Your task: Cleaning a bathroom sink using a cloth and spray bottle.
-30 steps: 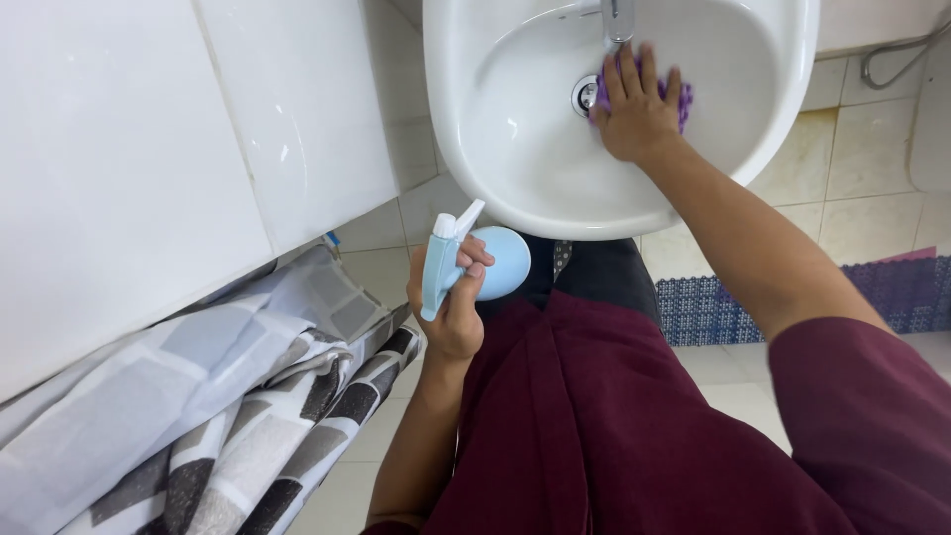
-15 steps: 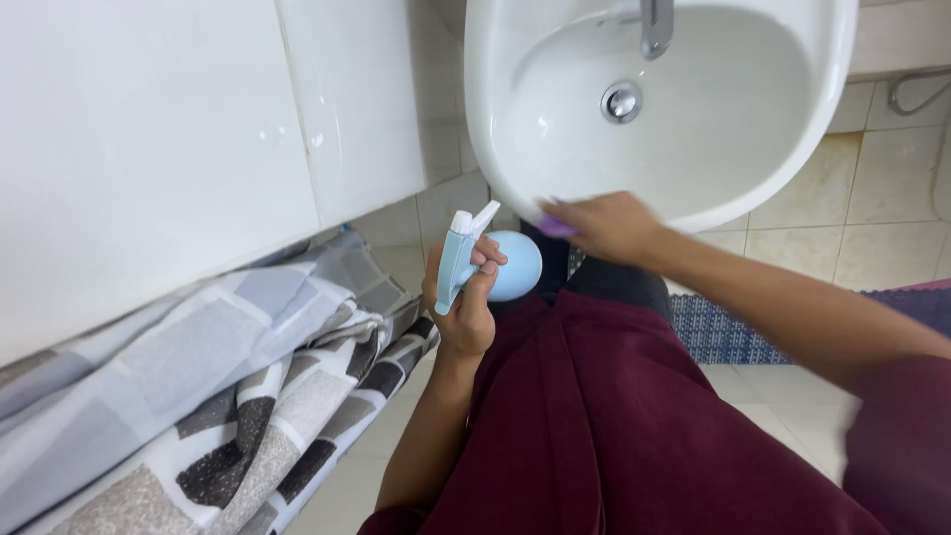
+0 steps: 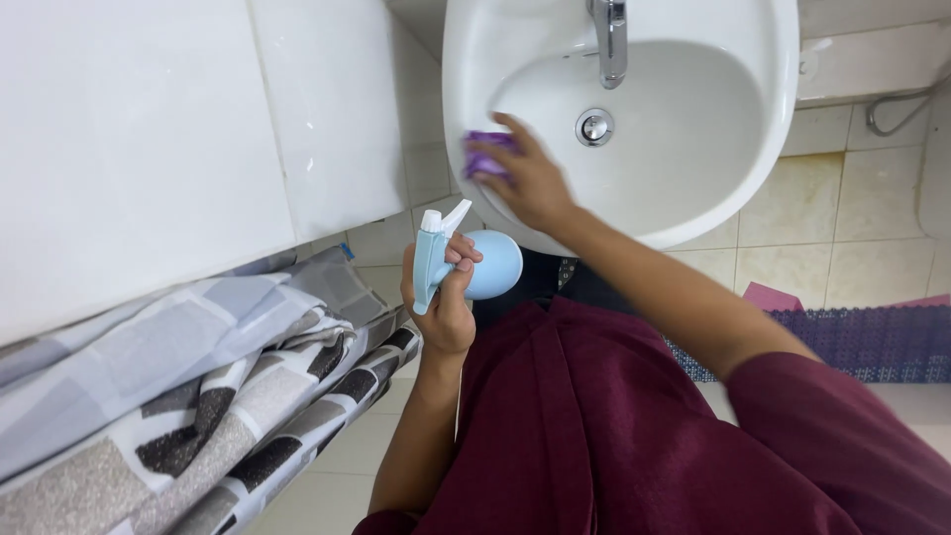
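The right hand (image 3: 535,183) presses a purple cleaning cloth (image 3: 487,156) against the inner wall of the white washbasin (image 3: 753,168), at about nine o'clock from the drain (image 3: 594,127); the fingers are spread flat over the cloth, pinning it to the porcelain. The left hand (image 3: 443,302) is closed around a light blue spray bottle (image 3: 475,266), held away from the basin at about seven o'clock from it, nozzle tilted up and left. Judging by how things lie, wiping is under way on the left side of the bowl; the right side, the rim and the chrome tap (image 3: 611,40) at twelve o'clock show no cloth on them, and whether they are done cannot be told. A grey-and-white patterned shower curtain (image 3: 188,396) hangs at eight o'clock, beside the white tub wall (image 3: 149,139). A purple mat (image 3: 872,342) lies on the tiled floor at four o'clock. Nothing blocks the bowl
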